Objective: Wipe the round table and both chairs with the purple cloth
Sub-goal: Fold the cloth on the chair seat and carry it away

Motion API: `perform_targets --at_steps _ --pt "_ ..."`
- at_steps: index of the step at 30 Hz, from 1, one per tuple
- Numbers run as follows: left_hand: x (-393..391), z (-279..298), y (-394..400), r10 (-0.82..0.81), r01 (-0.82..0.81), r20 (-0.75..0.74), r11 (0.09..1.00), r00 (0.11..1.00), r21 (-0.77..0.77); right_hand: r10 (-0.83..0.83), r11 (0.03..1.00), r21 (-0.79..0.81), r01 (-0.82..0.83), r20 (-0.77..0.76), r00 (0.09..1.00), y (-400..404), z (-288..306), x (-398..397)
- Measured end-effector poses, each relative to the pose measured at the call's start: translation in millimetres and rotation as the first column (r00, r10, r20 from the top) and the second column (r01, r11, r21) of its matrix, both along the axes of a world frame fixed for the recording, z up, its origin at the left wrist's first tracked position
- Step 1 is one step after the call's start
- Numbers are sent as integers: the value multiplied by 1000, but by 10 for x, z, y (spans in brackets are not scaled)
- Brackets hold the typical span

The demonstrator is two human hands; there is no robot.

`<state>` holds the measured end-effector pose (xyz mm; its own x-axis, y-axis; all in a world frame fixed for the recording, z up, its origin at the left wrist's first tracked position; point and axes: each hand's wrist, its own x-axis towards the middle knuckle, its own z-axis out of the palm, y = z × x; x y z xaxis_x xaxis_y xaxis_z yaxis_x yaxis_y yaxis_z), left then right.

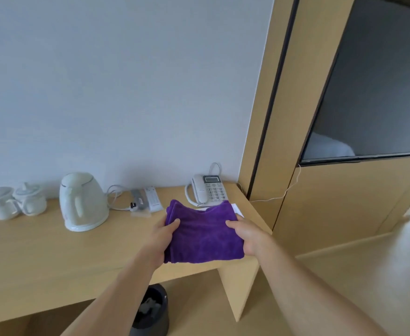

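Two white lidded cups [14,201] are standing at the far left of the wooden desk [41,258], with a white electric kettle [82,202] just beside them to the right. Two remote controls [147,198] are lying near the wall, past the kettle's plug.

The left hand [162,238] is gripping the left edge of the folded purple cloth [204,235], thumb on top and fingers curled beneath. The cloth is being held between both hands, over the right end of the desk; whether it is touching the surface cannot be determined. Its long axis is running roughly left to right, from one hand to the other. The right hand [250,237] is gripping the opposite edge in the same manner. Both hands are equally near the cloth.

A white desk telephone [209,190] is sitting just behind the cloth. A wall-mounted television [378,93] is hanging further right.

The round table and chairs are not in view; wiping is judged not yet begun.
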<state>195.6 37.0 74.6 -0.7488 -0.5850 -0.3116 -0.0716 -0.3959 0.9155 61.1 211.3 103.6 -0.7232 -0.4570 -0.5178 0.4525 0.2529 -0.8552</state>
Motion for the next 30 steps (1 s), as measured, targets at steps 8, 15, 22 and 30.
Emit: perform_targets --at_steps 8,15,22,30 --pt "-1157 -631 -46 7 -14 120 998 993 59 42 991 121 -50 65 997 -144 -531 -1256" --pt "-1788 -989 -241 108 -115 191 993 976 21 124 981 141 -136 88 988 -528 -944 -2012" --pt "-1970 -1391 -425 157 -105 390 983 907 -150 198 952 226 -209 71 978 -640 -1380 -2375" --pt "-2048 -1439 -488 320 31 545 842 775 -538 502 758 606 -240 -308 808 -672 -1471 -2400"
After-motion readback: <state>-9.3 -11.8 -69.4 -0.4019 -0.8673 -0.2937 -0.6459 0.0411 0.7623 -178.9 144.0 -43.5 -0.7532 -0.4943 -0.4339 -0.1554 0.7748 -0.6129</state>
